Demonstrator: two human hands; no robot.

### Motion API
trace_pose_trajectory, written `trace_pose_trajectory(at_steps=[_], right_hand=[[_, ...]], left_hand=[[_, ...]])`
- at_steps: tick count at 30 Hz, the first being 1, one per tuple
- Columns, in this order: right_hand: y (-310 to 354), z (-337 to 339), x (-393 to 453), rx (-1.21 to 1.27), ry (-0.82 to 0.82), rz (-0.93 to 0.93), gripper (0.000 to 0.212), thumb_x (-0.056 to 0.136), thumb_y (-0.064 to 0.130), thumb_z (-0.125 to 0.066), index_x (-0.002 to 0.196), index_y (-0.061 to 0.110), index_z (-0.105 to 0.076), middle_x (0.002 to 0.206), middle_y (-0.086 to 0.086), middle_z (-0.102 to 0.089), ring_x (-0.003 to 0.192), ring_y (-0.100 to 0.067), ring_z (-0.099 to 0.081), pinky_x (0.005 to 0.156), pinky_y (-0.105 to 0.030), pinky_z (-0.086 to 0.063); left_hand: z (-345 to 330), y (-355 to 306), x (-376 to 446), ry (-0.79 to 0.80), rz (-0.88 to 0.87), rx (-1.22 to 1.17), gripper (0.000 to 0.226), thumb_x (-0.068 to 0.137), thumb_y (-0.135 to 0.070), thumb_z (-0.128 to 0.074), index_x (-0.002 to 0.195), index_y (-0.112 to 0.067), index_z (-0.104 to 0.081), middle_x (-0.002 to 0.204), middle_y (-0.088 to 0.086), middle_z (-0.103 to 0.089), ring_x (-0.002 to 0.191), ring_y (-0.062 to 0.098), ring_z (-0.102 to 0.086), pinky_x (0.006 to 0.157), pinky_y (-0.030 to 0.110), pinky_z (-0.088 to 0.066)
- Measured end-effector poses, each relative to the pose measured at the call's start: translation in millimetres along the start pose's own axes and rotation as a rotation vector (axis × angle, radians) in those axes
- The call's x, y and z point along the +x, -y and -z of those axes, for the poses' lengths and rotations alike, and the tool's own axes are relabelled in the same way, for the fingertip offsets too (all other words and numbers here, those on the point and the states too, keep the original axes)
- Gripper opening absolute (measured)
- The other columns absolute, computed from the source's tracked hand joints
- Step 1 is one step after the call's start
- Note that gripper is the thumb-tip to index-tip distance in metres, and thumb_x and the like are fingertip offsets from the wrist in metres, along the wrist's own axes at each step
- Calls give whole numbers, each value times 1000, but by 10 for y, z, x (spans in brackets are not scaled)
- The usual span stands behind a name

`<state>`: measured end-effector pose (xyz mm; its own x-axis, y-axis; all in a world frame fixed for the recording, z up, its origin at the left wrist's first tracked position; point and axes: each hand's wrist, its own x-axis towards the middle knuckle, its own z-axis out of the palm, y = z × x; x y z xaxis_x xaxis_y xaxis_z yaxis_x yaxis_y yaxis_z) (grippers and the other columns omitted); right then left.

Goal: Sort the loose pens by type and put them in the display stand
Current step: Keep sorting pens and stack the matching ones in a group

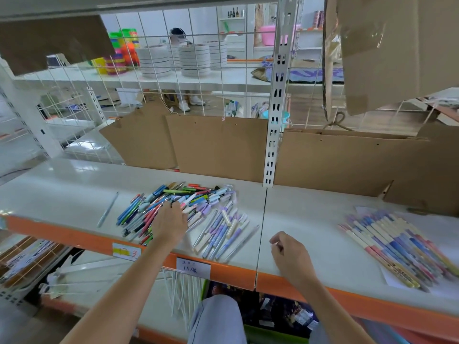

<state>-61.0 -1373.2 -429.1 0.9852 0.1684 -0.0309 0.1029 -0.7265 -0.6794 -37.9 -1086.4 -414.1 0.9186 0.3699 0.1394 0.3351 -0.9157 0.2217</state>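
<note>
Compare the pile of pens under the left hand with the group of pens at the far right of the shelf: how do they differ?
The mixed pile is tangled, with pens crossing at many angles; the right group lies in near-parallel rows. The mixed pile holds many kinds and colours; the right group looks like one long slim type. The left hand rests on the mixed pile; no hand touches the right group. Both lie on the white shelf.

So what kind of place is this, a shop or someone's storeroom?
Most likely a shop being stocked. The shelf has an orange edge with a handwritten price tag, loose pens lie heaped on it, and stacked plates fill the shelving behind.
</note>
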Motion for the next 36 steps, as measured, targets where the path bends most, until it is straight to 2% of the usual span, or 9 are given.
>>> trace_pose_trajectory(at_steps=[5,8,11,13,16,20,23,28,36], right_hand=[[-15,-2,5,16,-4,5,19,95,13,-40,104,18,-55,66,9,-48,55,-5,-44,52,-19,-32],[-12,2,0,23,-3,11,18,95,13,-40,104,18,-55,65,9,-48,55,-5,-43,52,-18,-31],[-8,25,4,47,15,0,16,96,17,-43,105,20,-56,65,9,-49,57,-4,-45,53,-16,-32],[-5,62,6,127,29,-3,12,95,21,-49,103,22,-58,71,7,-54,62,-4,-48,56,-13,-36],[16,130,2,377,35,-51,10,91,19,-57,82,23,-58,71,3,-60,55,-6,-49,55,-10,-38],[21,160,-7,410,19,-71,25,88,14,-60,66,16,-49,51,11,-55,47,-3,-45,51,-11,-35],[-10,158,-2,454,1,-98,22,89,15,-59,68,13,-53,54,7,-53,49,-7,-44,52,-17,-34],[-120,180,29,955,-181,-222,14,95,11,-53,82,7,-58,64,-3,-54,46,-8,-41,41,-19,-32],[-148,230,36,1252,-264,-289,17,99,11,-45,85,8,-56,68,-6,-51,50,-9,-41,40,-17,-30]], left_hand=[[25,-69,-34,-10,9,13,26,97,-29,-46,111,-9,-54,116,10,-46,77,15,-46,59,25,-36],[58,-278,-164,-69,-121,-172,28,97,-31,-48,114,-11,-59,111,6,-51,76,15,-53,61,23,-38],[9,-630,-419,33,-327,-382,21,95,-32,-53,97,-15,-64,92,-3,-63,75,7,-56,61,18,-38],[-84,-865,-588,161,-393,-480,22,92,-35,-57,79,-18,-58,71,-12,-56,62,-1,-47,55,12,-31],[-271,-1113,-749,222,-444,-561,28,89,-33,-63,70,-13,-54,57,-8,-41,53,2,-37,52,18,-26],[-384,-1232,-844,248,-468,-608,20,90,-20,-61,72,-21,-53,59,-10,-42,55,1,-39,52,17,-27],[-410,-1199,-862,196,-489,-564,20,93,-30,-57,75,-23,-52,64,-12,-42,59,2,-41,53,18,-26],[-469,-1154,-882,92,-404,-497,37,101,-39,-33,90,-15,-60,83,-5,-58,79,12,-55,64,25,-37],[-498,-1130,-885,170,-455,-516,30,99,-38,-41,89,-22,-64,79,-7,-57,75,10,-53,63,25,-41]])
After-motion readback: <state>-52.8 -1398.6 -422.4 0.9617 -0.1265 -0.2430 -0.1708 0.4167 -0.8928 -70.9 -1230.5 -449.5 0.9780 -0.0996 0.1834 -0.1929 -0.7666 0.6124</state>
